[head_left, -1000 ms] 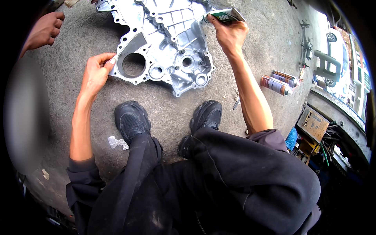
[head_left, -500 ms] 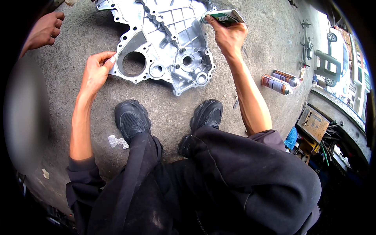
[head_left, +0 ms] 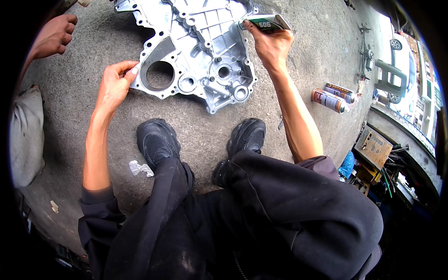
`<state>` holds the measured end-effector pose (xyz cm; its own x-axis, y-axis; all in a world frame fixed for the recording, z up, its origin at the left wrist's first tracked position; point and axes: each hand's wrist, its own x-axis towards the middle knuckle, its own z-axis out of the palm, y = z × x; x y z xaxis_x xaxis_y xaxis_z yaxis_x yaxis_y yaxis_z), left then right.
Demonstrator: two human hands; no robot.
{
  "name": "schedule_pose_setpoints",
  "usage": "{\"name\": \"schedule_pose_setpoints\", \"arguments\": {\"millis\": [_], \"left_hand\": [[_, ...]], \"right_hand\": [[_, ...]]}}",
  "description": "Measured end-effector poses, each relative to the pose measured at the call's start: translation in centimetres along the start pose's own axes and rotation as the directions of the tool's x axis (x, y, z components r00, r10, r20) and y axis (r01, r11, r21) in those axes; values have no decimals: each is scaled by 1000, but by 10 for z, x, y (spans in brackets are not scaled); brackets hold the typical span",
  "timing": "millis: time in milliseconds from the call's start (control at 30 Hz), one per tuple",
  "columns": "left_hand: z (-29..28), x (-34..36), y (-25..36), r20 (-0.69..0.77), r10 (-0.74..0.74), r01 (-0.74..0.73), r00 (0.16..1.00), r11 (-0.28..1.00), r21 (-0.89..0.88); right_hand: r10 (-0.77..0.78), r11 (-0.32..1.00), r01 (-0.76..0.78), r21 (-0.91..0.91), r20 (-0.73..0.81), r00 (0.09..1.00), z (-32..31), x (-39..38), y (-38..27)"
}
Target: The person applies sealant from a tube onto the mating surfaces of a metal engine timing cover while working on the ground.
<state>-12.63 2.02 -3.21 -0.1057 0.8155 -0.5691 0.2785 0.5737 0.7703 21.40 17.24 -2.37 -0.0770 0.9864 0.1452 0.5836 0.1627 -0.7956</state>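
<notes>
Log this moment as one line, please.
left hand: pinching metal casting corner | right hand: holding tube by casting's edge | spray cans: lying on floor

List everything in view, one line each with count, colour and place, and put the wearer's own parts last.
metal casting: one, silver, top centre
tube: one, green and white, in the right hand, by the casting's right edge
spray cans: two, orange, dark and silvery, floor at right
stool: one, grey-green, right
car: one, white, far right
box: one, brown, lower right
bag: one, blue, beside the box
clutter: uncountable, mixed, around the box
crumpled scrap: one, white, by the left shoe
cloth: one, grey, left edge
floor: one, grey, underneath
another person's hand: one, bare, upper left
shoes: two, black, centre
trousers: one pair, dark, bottom
wearer's hands: two, bare, left gripping the casting's corner
</notes>
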Motion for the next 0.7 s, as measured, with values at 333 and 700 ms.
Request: {"name": "schedule_pose_setpoints", "arguments": {"millis": [333, 700], "left_hand": [[3, -2, -1, -47, 46, -47, 998, 999, -26], [-1, -1, 0, 9, 6, -7, 1000, 1000, 13]], "right_hand": [[-58, 998, 58, 6, -25, 998, 0, -7, -1], [-41, 999, 41, 2, -61, 997, -3, -17, 11]]}}
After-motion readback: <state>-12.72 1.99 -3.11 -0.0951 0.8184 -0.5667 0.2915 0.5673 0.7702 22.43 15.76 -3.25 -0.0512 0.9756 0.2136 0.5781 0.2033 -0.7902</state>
